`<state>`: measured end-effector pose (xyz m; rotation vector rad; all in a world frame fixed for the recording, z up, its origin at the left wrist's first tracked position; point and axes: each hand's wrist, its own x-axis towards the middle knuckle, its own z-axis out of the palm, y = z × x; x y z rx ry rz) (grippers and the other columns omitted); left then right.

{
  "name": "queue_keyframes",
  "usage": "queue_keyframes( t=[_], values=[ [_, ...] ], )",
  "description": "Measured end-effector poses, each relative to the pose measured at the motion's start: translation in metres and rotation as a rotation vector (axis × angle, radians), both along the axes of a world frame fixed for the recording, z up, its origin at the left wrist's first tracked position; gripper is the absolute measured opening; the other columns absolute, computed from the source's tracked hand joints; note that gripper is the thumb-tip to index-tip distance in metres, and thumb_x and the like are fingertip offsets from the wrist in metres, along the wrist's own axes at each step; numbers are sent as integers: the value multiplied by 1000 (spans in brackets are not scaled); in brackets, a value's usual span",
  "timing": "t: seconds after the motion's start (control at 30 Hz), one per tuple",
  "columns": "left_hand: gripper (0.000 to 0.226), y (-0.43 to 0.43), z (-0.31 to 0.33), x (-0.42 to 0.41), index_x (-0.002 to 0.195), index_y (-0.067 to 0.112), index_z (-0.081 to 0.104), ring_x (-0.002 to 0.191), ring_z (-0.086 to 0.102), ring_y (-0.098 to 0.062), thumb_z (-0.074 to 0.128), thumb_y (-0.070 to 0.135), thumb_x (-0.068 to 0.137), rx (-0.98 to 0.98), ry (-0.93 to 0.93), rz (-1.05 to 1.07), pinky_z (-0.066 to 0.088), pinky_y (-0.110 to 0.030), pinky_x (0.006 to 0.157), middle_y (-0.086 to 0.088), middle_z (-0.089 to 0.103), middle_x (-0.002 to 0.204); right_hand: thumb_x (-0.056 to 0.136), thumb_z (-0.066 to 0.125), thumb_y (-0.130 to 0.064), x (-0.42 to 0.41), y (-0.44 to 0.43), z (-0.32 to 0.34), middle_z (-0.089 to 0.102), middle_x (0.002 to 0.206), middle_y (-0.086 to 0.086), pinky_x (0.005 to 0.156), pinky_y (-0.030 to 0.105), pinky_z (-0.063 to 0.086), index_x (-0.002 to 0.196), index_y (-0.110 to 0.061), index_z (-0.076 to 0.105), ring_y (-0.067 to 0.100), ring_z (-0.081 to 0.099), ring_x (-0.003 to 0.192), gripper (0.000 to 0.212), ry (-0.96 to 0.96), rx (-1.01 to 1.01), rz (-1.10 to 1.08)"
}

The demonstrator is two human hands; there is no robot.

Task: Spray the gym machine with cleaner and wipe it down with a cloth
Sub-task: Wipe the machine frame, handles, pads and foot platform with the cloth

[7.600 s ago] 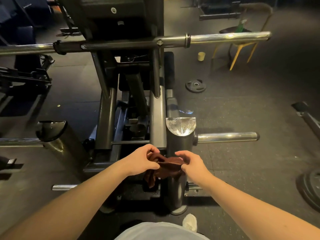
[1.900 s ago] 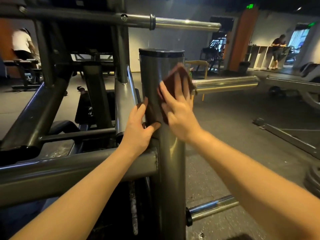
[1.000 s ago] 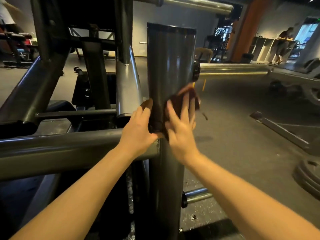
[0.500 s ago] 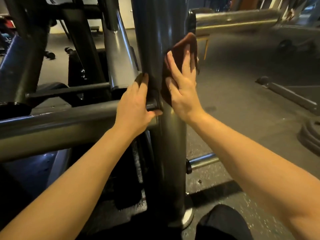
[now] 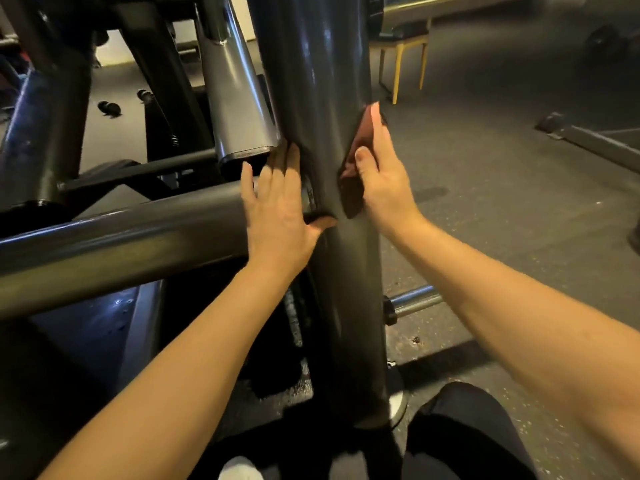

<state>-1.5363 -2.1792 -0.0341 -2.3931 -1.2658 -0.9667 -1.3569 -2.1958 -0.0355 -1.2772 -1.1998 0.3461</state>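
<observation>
- Nearest to us, our knee (image 5: 460, 434) in dark trousers and the toe of a white shoe (image 5: 239, 470) sit at the bottom edge, on the speckled floor (image 5: 519, 209).
- Our left hand (image 5: 280, 216) lies flat where the grey crossbar (image 5: 121, 244) meets the upright post (image 5: 322, 81) of the gym machine. Its fingers are straight and hold nothing, and the thumb reaches across the post's front.
- Our right hand (image 5: 384, 178) presses the brown cloth (image 5: 350, 192) against the post's right side. The fingers are straight and point up, and the thumb rests on the cloth; nothing is gripped.
- The cloth is sandwiched between that palm and the post, level with the crossbar joint.
- Lower on the post, a chrome peg (image 5: 415, 301) sticks out to the right.
- Beyond the left hand, a slanted grey tube (image 5: 239, 98) ends just above our fingertips.
- Farthest back stands a chair (image 5: 403, 53) with yellow legs.
</observation>
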Motion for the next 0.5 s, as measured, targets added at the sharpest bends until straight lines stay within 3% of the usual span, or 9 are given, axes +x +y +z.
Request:
queue_keyframes(
  t=[0.07, 0.13, 0.2, 0.3, 0.4, 0.47, 0.5],
  values=[
    [103, -5, -15, 2, 160, 9, 25, 156, 19, -35, 73, 60, 84, 28, 15, 36, 4, -59, 127, -17, 32, 162, 110, 41, -30, 3, -2, -4, 17, 172, 2, 126, 46, 27, 164, -38, 12, 23, 26, 154, 62, 0, -21, 64],
    [94, -10, -28, 4, 162, 16, 24, 158, 7, -36, 70, 53, 89, 60, 13, 61, 3, -61, 126, -21, 17, 168, 111, 41, -27, -5, -17, -33, 8, 173, -1, 127, 39, 21, 165, -33, 10, 14, 14, 158, 62, -16, -34, 76],
    [84, -15, -41, 5, 161, 22, 32, 158, 7, -37, 71, 46, 90, 79, -19, 40, 4, -64, 125, -22, 16, 168, 111, 40, -28, -17, -40, -85, 1, 174, -4, 128, 40, 12, 164, -39, 5, 2, 2, 156, 65, -67, -84, 15],
    [76, -28, -72, 5, 157, 25, 42, 156, 14, -38, 73, 41, 90, 118, 5, -34, 8, -68, 123, -19, 25, 165, 106, 39, -35, -32, -74, -155, -2, 174, -2, 129, 49, 8, 155, -59, -7, 10, -3, 158, 71, -124, -231, -40],
    [77, -41, -106, -1, 155, 26, 45, 152, 19, -36, 79, 38, 86, 101, 44, -49, 12, -65, 123, -15, 25, 162, 102, 37, -43, -28, -84, -174, 8, 173, -3, 128, 54, 16, 160, -48, -3, 11, 7, 157, 71, -48, -327, -30],
    [80, -51, -128, -7, 155, 29, 45, 146, 25, -36, 81, 40, 84, 25, 59, -16, 18, -61, 122, -13, 22, 162, 102, 40, -42, -17, -77, -156, 34, 165, 4, 122, 51, 31, 164, -38, 7, 17, 35, 149, 70, 23, -312, 5],
    [81, -56, -139, -8, 155, 31, 45, 142, 28, -36, 81, 42, 83, -28, 54, 2, 23, -60, 120, -13, 21, 163, 105, 43, -35, -11, -70, -140, 51, 151, 10, 115, 45, 42, 164, -35, 13, 15, 53, 133, 67, 62, -276, 20]
  ],
)
